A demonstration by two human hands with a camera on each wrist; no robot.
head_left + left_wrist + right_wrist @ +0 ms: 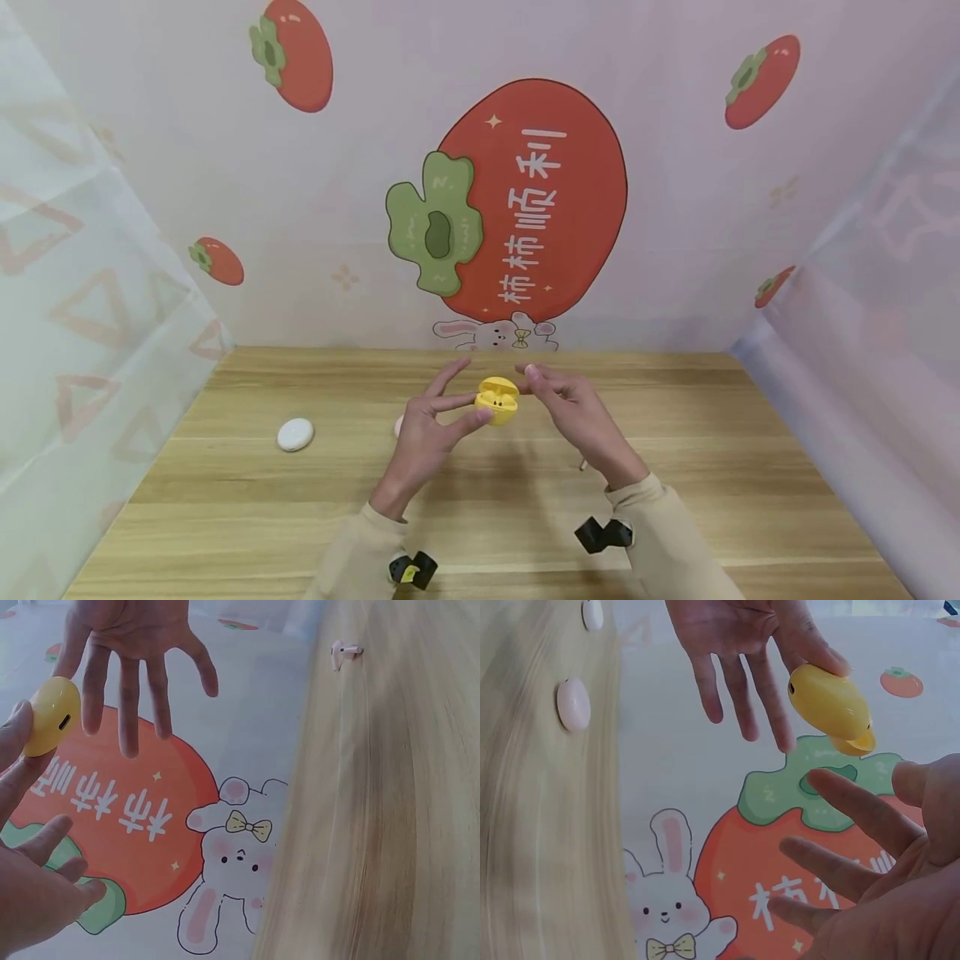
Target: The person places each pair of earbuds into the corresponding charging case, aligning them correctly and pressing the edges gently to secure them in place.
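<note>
My left hand [425, 437] pinches a yellow earbud charging case [497, 404] between thumb and fingers above the table. Its lid stands open, and small dark marks show inside. In the left wrist view the case [55, 716] turns a side with a dark charging port towards the camera. My right hand [581, 417] is just right of the case, fingers extended and spread, holding nothing. From the right wrist the right hand's fingers [847, 870] appear apart from the case [829, 699], whose lid hangs below it.
On the wooden table [247, 517], a white rounded case [296, 434] lies at the left. A pink rounded case [574, 703] is partly hidden behind my left hand in the head view. A pale pink earbud [343, 652] lies on the right side. Printed cloth walls surround the table.
</note>
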